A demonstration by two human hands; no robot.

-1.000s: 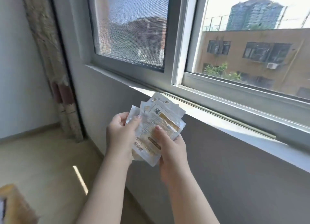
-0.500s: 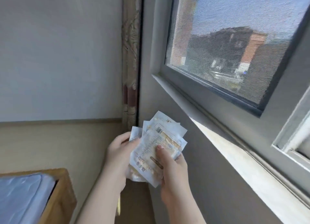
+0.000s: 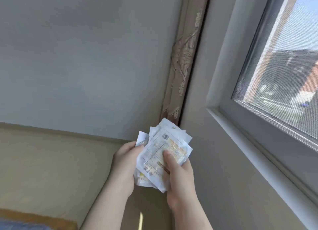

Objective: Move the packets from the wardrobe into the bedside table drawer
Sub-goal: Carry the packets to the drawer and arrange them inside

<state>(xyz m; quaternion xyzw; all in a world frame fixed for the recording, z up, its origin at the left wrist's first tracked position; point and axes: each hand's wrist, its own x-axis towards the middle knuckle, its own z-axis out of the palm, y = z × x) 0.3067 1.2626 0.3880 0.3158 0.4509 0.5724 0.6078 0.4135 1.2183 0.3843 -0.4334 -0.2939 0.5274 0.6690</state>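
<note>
Both hands clasping a fanned stack of packets (image 3: 161, 154), left hand (image 3: 124, 164) curled round its left edge, right hand (image 3: 179, 180) gripping the lower right with thumb pressed on the top packet, curtain (image 3: 182, 61) just beyond the grip, window (image 3: 282, 75) to its right

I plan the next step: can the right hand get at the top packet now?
Probably yes: the right hand grips the stack, its thumb lies on the top packet, and nothing covers that packet. The left hand holds the stack's other edge.
</note>
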